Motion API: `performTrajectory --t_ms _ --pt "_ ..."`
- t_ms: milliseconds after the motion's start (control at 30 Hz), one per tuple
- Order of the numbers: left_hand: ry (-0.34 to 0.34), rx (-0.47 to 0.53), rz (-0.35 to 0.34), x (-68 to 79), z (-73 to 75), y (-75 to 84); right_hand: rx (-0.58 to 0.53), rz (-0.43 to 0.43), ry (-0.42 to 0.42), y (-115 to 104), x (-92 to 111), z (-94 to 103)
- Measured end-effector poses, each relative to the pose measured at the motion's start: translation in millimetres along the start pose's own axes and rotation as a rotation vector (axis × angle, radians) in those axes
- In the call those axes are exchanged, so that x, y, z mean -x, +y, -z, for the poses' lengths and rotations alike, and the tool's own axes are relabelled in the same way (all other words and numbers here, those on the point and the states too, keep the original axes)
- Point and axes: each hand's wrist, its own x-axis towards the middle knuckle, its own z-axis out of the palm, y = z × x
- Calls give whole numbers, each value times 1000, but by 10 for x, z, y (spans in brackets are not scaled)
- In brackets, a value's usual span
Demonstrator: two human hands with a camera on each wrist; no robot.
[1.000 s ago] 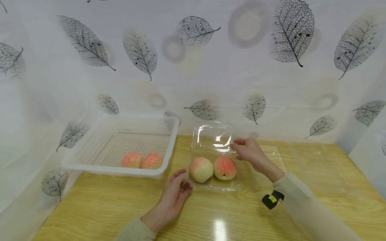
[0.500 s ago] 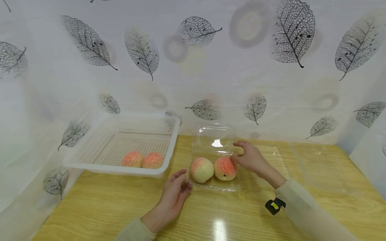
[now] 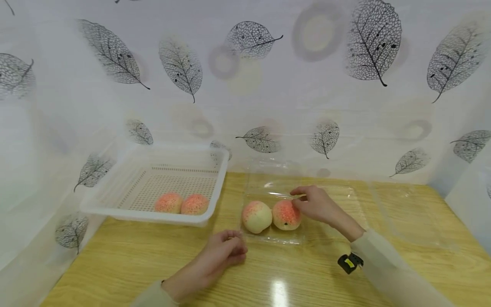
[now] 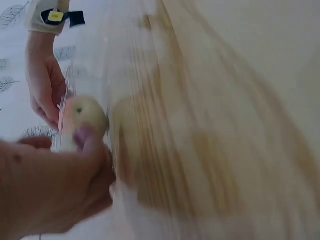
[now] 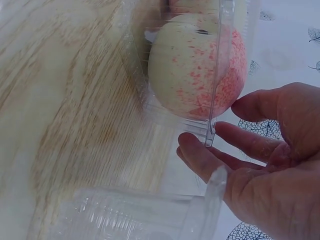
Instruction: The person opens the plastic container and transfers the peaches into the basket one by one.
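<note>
Two pink-and-cream peaches (image 3: 257, 217) sit side by side in a clear plastic clamshell box (image 3: 268, 239), whose hinged lid (image 3: 264, 181) stands raised at the back. My right hand (image 3: 318, 207) is at the box's right side. In the right wrist view, its fingertips (image 5: 192, 145) pinch the clear plastic edge beside a peach (image 5: 192, 70). Near the box's front left corner is my left hand (image 3: 215, 260), its fingers loosely curled and holding nothing. The left wrist view is blurred, so any touch between that hand and the box cannot be made out.
At the left stands a white perforated plastic basket (image 3: 142, 216) with two more peaches (image 3: 194, 204) inside. Further clear plastic boxes (image 3: 412, 213) lie on the right of the wooden table (image 3: 126, 260). A leaf-patterned curtain (image 3: 215, 106) hangs behind.
My right hand has come slightly toward me along the lid's right edge, and the lid's glare has faded as its angle changed. My left hand has turned and shifted a little toward me.
</note>
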Motion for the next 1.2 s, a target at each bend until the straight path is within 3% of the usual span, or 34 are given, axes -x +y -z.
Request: performTrajectory --t_ms 167,433,600,700,800,900,1000,1067,1200 --pt "-199 -314 2 52 127 35 37 26 6 17 -17 -13" --pt "-319 -745 -130 122 194 152 57 54 -7 8 -18 -18" --pt "-433 -1076 -311 225 198 256 70 57 -11 7 -25 -28" --pt "-465 -1193 -398 308 217 357 87 64 -11 8 -29 -29" --pt "-415 -1163 -430 395 268 493 100 75 -8 12 -21 -31" --pt "-303 -1125 -595 432 352 618 105 104 -4 18 1 -27" --pt "-144 -1141 -822 426 470 691 108 131 3 30 26 -26" --pt "-13 -1175 -938 426 567 712 113 149 6 32 44 -25" --pt "203 -1255 -1022 450 788 727 130 190 16 17 79 -31"
